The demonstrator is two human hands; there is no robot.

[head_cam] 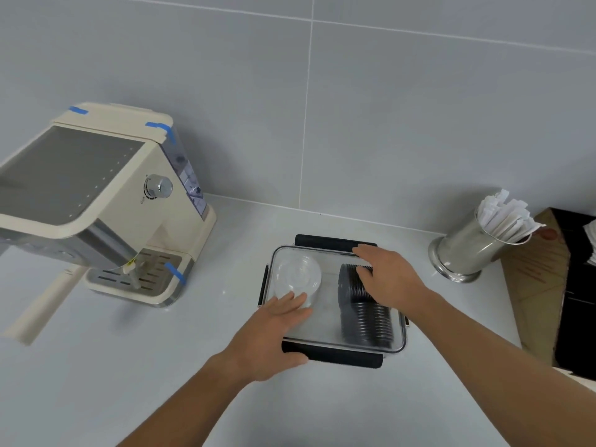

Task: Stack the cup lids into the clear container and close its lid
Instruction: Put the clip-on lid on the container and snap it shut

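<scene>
we see the clear container sitting on the bench toward its back edge, right of the middle, with its clear lid laid on top and black clips along the far and near sides. inside, a stack of clear cup lids lies at the left end and a row of black cup lids at the right end. our left hand rests flat on the near left corner of the lid, fingers spread, gripping nothing. our right hand lies flat on the far right part of the lid, fingers open, holding nothing. a coffee machine stands at the left of the bench, and a steel cup of paper-wrapped sticks stands near the back right corner
</scene>
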